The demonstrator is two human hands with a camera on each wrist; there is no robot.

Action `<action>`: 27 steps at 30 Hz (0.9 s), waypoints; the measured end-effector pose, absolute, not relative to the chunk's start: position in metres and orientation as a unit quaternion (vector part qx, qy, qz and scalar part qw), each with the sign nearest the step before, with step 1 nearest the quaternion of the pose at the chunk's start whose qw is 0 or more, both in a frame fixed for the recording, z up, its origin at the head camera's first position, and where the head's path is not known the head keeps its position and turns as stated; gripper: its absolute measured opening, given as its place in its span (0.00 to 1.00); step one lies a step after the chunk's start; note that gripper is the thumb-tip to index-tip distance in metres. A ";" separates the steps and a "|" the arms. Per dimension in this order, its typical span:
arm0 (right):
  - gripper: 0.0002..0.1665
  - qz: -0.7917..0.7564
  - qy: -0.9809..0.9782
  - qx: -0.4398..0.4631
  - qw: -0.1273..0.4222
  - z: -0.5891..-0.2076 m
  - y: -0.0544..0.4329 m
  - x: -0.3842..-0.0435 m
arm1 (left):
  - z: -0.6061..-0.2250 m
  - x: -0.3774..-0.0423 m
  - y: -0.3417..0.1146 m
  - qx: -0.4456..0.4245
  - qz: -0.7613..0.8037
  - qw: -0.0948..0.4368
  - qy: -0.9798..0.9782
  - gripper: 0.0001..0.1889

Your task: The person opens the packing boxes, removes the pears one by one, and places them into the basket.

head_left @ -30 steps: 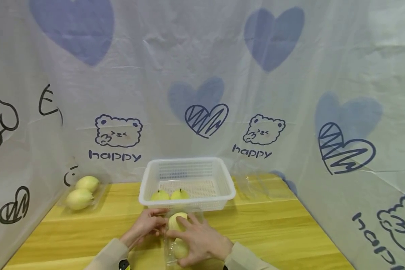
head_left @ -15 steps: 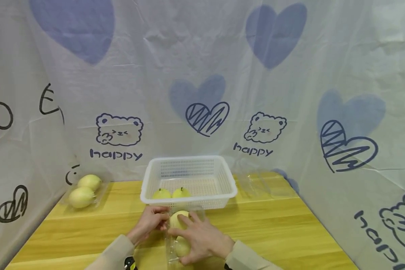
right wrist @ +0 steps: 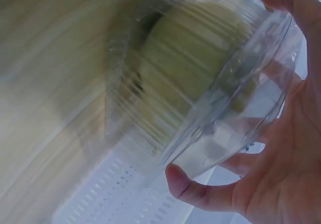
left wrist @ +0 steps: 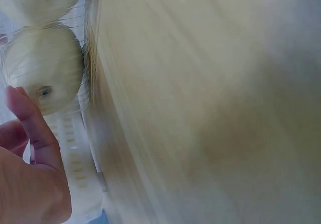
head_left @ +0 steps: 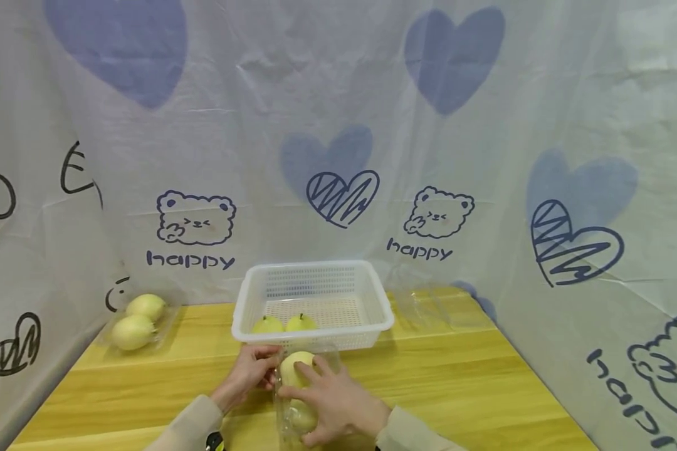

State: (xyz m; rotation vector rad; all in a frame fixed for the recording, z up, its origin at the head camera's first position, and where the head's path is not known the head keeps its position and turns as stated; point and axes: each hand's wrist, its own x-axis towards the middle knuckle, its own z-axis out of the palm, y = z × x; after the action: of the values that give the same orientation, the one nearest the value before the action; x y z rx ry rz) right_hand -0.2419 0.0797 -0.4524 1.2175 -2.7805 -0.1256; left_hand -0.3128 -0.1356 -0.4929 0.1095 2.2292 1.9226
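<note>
A clear plastic clamshell box (head_left: 327,354) lies on the table in the head view, with two yellow-green pears (head_left: 295,371) inside. My right hand (head_left: 344,401) spreads over its lid. In the right wrist view the right thumb (right wrist: 200,189) and curled fingers grip opposite edges of the bulging lid. At the box's left side, near the far corner, my left hand (head_left: 249,374) pinches the edge between thumb and fingers. The left wrist view shows that thumb (left wrist: 35,123) against the plastic, close to one pear (left wrist: 45,66).
Just behind the box stands a white perforated basket (head_left: 242,313) holding two pears (head_left: 301,322). Another clear box with two pears (head_left: 132,332) sits at the back left. Clear plastic packaging (head_left: 429,310) lies at the back right. Printed curtains (head_left: 338,75) enclose the wooden table (head_left: 457,388).
Both hands stay on the clamshell box almost unmoved. The left hand has shifted slightly toward the box's far corner, and the head view has wobbled a little.
</note>
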 end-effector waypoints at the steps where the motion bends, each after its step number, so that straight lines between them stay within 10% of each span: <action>1: 0.50 -0.039 -0.914 0.401 0.054 -0.453 0.079 -0.242 | -0.494 -0.313 -0.136 0.040 0.649 0.099 0.753 0.20; 16: 0.49 0.025 -0.917 0.398 0.034 -0.451 0.079 -0.247 | -0.502 -0.303 -0.162 0.136 0.674 0.270 0.674 0.41; 27: 0.49 0.074 -0.906 0.416 -0.017 -0.438 0.089 -0.247 | -0.497 -0.300 -0.165 0.137 0.666 0.294 0.672 0.44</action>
State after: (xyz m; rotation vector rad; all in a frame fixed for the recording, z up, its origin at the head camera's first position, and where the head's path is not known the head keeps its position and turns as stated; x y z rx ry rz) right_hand -0.2467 0.0888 -0.4380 1.3212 -2.8774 0.2342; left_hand -0.2996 -0.1653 -0.4968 0.3640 1.7879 1.7728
